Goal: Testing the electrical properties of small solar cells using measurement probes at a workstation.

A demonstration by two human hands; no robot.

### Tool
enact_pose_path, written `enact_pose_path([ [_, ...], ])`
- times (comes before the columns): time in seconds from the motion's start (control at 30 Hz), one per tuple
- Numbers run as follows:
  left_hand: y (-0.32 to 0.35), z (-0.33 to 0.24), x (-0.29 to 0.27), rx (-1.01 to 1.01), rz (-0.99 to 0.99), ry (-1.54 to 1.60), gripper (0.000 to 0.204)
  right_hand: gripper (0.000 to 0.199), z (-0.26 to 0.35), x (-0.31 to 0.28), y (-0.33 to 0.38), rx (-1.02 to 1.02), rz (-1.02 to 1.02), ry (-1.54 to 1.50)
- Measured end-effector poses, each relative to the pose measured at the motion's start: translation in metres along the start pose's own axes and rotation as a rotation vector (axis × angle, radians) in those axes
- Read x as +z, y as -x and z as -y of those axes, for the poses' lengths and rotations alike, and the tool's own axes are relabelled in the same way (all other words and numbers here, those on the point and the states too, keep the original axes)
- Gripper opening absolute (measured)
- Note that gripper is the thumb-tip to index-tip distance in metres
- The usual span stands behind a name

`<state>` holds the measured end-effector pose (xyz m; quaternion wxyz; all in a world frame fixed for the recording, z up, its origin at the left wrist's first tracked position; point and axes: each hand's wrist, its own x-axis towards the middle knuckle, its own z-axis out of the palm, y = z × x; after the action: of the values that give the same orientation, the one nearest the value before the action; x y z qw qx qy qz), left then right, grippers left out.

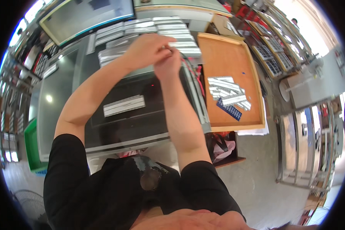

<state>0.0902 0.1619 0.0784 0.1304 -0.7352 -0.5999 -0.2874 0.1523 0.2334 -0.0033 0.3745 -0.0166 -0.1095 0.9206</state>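
While cluttered, dark glass worktop (115, 126)

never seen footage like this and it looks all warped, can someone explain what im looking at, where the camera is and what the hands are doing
This is one picture from a wide fisheye camera worn on a person's head, looking down, which is why straight edges bend near the rim. The two bare forearms coming up from the bottom are the wearer's own. The left hand and right hand meet above a dark glass-topped machine, pinching something small that is too blurred to name. A pale grey strip lies on the glass. Behind the hands sit stacks of grey strips. To the right, a shallow wooden tray holds loose pale strips and a blue one. A green crate stands at the far left.
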Motion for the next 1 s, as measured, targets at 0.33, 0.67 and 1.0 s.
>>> enact_pose_path([
  [0.33, 0.167, 0.071, -0.040, -0.477, 0.004, -0.197, 0.046, 0.029, 0.001, 0.030, 0.018, -0.048, -0.216, 0.774],
  [0.67, 0.166, 0.089, -0.020, -0.376, 0.000, -0.373, 0.035, 0.036, -0.011, 0.027, 0.024, 0.037, -0.193, 0.793],
  [1.0, 0.189, 0.059, -0.031, -0.357, 0.057, -0.215, 0.028, 0.033, -0.016, 0.030, 0.027, 0.073, -0.105, 0.976],
])
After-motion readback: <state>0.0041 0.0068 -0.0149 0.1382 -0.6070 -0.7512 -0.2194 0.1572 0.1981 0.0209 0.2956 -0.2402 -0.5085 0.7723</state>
